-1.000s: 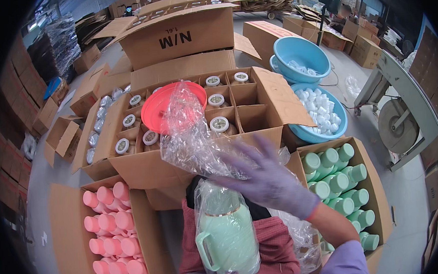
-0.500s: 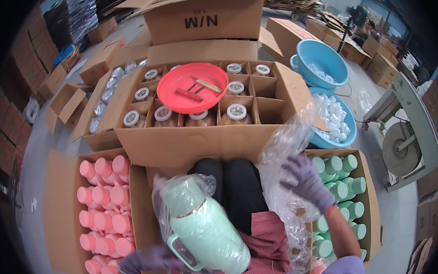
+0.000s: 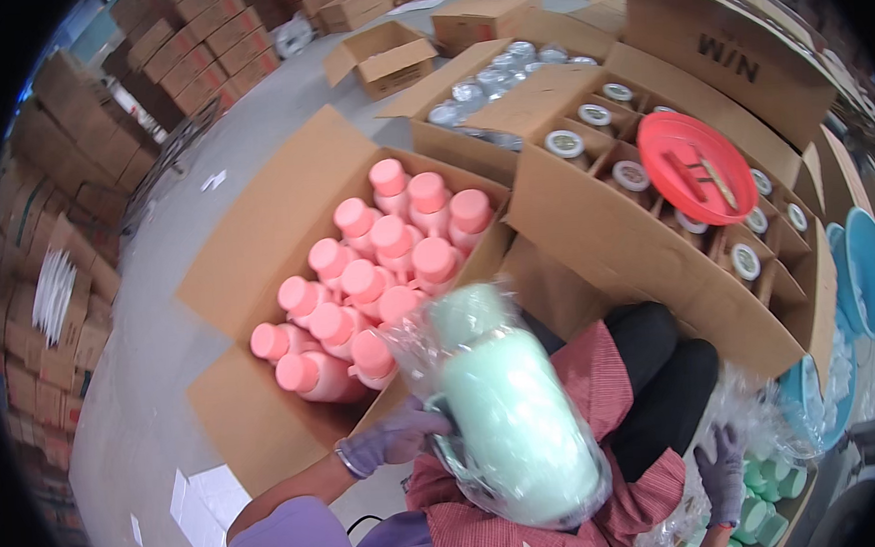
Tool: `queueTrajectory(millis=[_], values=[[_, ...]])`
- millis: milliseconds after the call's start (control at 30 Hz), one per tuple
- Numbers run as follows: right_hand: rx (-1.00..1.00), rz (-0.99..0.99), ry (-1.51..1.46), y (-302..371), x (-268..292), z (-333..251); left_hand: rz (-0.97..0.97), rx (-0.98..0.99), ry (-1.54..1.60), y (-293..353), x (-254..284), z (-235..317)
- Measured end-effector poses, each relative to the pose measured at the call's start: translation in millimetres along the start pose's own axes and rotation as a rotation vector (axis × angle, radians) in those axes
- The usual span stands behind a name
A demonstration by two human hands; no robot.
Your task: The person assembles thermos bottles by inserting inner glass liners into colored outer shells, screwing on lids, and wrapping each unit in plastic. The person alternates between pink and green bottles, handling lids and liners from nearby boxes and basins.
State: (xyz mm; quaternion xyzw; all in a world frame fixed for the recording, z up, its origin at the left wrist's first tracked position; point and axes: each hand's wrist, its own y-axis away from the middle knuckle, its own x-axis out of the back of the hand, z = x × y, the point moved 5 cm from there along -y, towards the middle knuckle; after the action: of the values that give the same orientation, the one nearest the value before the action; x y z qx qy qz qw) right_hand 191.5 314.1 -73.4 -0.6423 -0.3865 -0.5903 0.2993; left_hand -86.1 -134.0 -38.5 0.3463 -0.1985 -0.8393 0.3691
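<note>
A mint-green vacuum flask (image 3: 517, 419) in a clear plastic bag lies tilted across my lap, its lid pointing away from me. My left hand (image 3: 393, 439), in a grey-purple glove, is closed at the flask's handle through the film. At the lower right, my gloved right hand (image 3: 722, 475) rests among loose clear plastic bags (image 3: 736, 411), fingers apart and nothing visible in it. Beside that hand, several green flasks (image 3: 772, 494) stand in a carton. Left of the wrapped flask, pink flasks (image 3: 363, 283) fill part of another open carton.
Ahead stands a divided carton (image 3: 647, 261) with white-capped items. On it rests a red basin (image 3: 666, 154) holding small tools. Blue basins (image 3: 867, 277) with white parts are at the right. A carton of silvery items (image 3: 476, 91) stands behind; stacked boxes (image 3: 208, 42) line the back left.
My view has swung left, bringing the pink flasks toward the middle. My left hand has come up to the flask's handle. My right hand remains by the loose bags and green flasks.
</note>
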Motion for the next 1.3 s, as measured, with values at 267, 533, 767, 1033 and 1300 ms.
queueTrajectory(millis=[267, 533, 767, 1033, 1300], values=[[-0.346, -0.152, -0.042, 0.1, 35.9, 37.5, 0.489, -0.44, -0.072, 136.8, 256.4, -37.0], [-0.088, -0.054, -0.155, -47.3, 115.7, -109.2, 0.803, -0.116, -0.947, 154.3, 350.0, -41.2], [-0.039, -0.06, -0.176, -33.2, 100.9, -79.2, 0.361, 0.228, -1.478, 88.8, 330.6, 6.3], [-0.086, -0.117, -0.121, -36.6, 66.3, -95.5, 1.165, -0.074, -1.49, 74.5, 426.9, -6.5], [0.015, 0.041, -0.16, -52.9, 139.6, -148.5, 1.108, -0.061, -1.502, 106.3, 282.9, 96.7]])
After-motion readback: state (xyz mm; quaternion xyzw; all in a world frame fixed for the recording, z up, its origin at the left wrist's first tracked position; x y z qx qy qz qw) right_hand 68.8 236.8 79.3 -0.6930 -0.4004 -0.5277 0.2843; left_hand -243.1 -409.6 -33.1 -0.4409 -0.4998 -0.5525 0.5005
